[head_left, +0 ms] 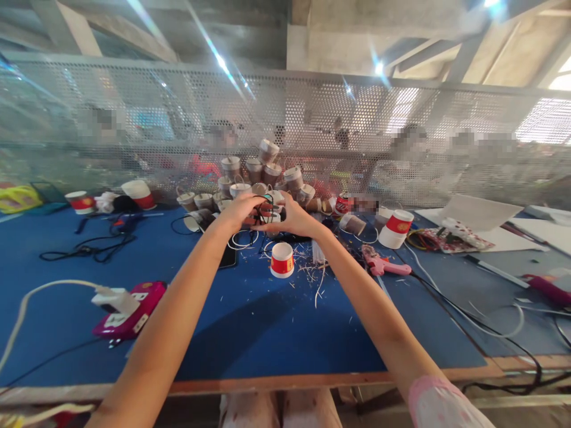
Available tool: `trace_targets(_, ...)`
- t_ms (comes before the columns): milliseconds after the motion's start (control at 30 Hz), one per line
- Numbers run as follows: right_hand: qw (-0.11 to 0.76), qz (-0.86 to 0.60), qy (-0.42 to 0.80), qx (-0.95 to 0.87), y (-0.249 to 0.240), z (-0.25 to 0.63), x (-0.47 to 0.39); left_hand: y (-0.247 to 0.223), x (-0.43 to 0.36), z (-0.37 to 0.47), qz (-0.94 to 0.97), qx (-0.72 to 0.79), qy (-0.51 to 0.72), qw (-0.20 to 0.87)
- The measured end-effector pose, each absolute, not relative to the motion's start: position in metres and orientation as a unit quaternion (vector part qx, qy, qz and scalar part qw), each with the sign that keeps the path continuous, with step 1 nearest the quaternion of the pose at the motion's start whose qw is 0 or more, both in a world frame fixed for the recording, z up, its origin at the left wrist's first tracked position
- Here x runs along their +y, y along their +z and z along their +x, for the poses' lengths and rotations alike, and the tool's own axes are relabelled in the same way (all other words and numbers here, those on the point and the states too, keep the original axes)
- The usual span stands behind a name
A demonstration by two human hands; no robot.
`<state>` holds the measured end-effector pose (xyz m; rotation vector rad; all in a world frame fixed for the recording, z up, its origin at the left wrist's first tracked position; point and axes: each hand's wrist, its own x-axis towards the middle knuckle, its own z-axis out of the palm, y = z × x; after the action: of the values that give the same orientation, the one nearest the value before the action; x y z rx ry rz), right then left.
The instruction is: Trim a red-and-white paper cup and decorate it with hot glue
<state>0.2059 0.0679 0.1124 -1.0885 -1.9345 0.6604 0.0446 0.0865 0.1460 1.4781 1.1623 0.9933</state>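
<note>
My left hand (237,213) and my right hand (295,215) are raised over the middle of the table, facing each other with curled fingers. Between them they hold a looped black cord (266,205); its far part is hidden by the fingers. Just below stands a red and white paper cup (282,260), upside down on the blue tabletop (250,333). Behind my hands is a heap of small brown and white cups with cord handles (231,166), some stacked on others. White scraps (307,270) lie scattered beside the paper cup.
A pink glue gun (387,266) lies to the right, near another stack of red and white cups (396,229). At left are a magenta power strip (149,300) with a white plug and a black cable (91,252). A perforated metal screen (178,119) borders the back.
</note>
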Motion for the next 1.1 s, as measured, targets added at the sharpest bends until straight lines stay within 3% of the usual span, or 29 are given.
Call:
trace_targets(200, 0.438, -0.445, 0.342, -0.702, 0.096, 0.204, 0.087, 0.144, 0.084, 0.054, 0.585, 0.483, 0.429, 0.491)
trace_targets(467, 0.393, -0.446, 0.366, -0.716, 0.098, 0.218, 0.096, 0.145, 0.092, 0.043, 0.593, 0.509, 0.435, 0.446)
trace_targets(733, 0.368, -0.31, 0.552, -0.681, 0.11, 0.224, 0.077, 0.139, 0.095, 0.048, 0.664, 0.474, 0.43, 0.387)
trace_targets(900, 0.401, -0.253, 0.578, -0.664, 0.103, 0.216, 0.082, 0.139, 0.099, 0.043, 0.719, 0.437, 0.422, 0.338)
trace_targets(1000, 0.442, -0.282, 0.55, -0.651, 0.098, 0.22, 0.091, 0.143, 0.099, 0.031, 0.742, 0.45, 0.373, 0.328)
trace_targets(1100, 0.477, -0.319, 0.544, -0.612, 0.097, 0.229, 0.099, 0.148, 0.101, 0.014, 0.777, 0.445, 0.245, 0.372)
